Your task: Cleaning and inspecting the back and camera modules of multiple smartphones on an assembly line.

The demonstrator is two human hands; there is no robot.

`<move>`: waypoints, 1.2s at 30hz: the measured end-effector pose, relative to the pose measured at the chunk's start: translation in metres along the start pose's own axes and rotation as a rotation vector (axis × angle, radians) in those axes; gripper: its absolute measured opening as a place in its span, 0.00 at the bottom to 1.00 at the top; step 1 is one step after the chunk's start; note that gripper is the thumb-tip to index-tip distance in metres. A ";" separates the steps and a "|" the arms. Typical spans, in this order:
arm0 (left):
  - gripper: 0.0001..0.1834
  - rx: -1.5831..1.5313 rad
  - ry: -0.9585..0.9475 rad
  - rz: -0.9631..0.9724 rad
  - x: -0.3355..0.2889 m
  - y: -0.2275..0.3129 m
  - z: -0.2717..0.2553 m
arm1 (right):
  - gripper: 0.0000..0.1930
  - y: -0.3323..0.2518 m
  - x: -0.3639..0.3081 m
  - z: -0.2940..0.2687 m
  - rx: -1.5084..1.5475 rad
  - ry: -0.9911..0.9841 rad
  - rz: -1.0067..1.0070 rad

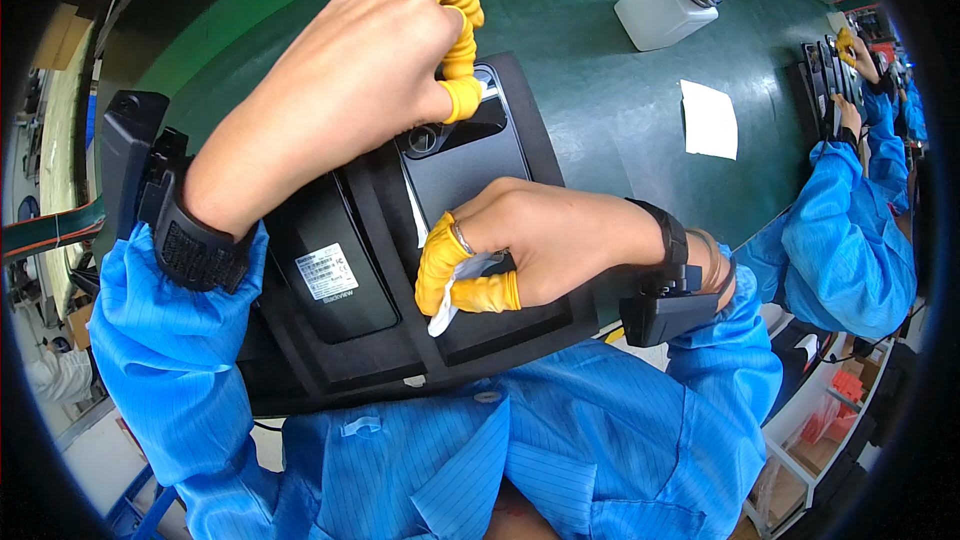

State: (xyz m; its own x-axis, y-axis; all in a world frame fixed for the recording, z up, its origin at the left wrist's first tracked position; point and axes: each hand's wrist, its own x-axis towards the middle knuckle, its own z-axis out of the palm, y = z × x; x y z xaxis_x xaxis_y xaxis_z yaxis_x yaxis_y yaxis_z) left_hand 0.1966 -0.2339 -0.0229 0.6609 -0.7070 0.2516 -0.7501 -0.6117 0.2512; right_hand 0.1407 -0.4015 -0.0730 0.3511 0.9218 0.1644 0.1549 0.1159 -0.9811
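Observation:
A black foam tray (543, 140) lies before me on the bench, holding dark phones back side up. My left hand (360, 60), yellow cots on its fingers, curls over the top end of the right phone (470, 175), close to its camera. Those fingers are bent together, and what they may hold is hidden. Over the lower part of that phone, my right hand (550, 240) pinches a crumpled white cloth (441, 322) between cot-covered fingers. To the left, beneath my left wrist, another phone (365, 280) with a white label (326, 272) sits in its recess.
A white square bottle (655, 12) with a metal cap stands at the far right of the green bench (560, 70). Nearer lies a white sheet (709, 120). At the right edge, a co-worker in a blue sleeve (840, 230) handles a similar dark tray (825, 85).

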 end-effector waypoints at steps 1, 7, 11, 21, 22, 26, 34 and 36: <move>0.09 0.001 0.001 -0.001 0.000 0.000 -0.003 | 0.07 0.000 0.000 0.000 -0.009 0.001 0.005; 0.08 -0.004 0.003 -0.027 -0.002 -0.021 -0.018 | 0.07 0.001 -0.001 -0.002 0.002 -0.004 -0.003; 0.07 0.017 -0.051 -0.146 -0.020 -0.031 -0.046 | 0.08 0.000 0.002 0.000 0.002 -0.001 -0.008; 0.09 -0.295 0.023 -0.676 -0.075 -0.037 -0.095 | 0.09 0.002 -0.004 -0.002 -0.066 0.038 -0.016; 0.10 -0.187 0.001 -0.510 -0.092 -0.056 -0.088 | 0.09 -0.002 -0.002 -0.002 -0.087 0.014 0.021; 0.08 -0.349 0.061 -0.612 -0.094 -0.037 -0.070 | 0.09 -0.011 0.001 -0.002 -0.102 0.003 0.112; 0.11 -0.096 0.019 -0.297 -0.097 -0.044 -0.062 | 0.05 -0.009 0.034 0.035 -0.355 0.071 -0.117; 0.10 -0.251 0.042 -0.405 -0.094 -0.036 -0.060 | 0.04 -0.006 0.038 0.038 -0.381 0.068 -0.112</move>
State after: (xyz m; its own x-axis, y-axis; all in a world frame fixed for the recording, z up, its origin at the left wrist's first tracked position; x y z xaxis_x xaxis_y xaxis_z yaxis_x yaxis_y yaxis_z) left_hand 0.1633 -0.1240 0.0004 0.9030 -0.4115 0.1236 -0.4069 -0.7266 0.5536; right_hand 0.1177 -0.3529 -0.0647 0.3711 0.8830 0.2873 0.5225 0.0572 -0.8507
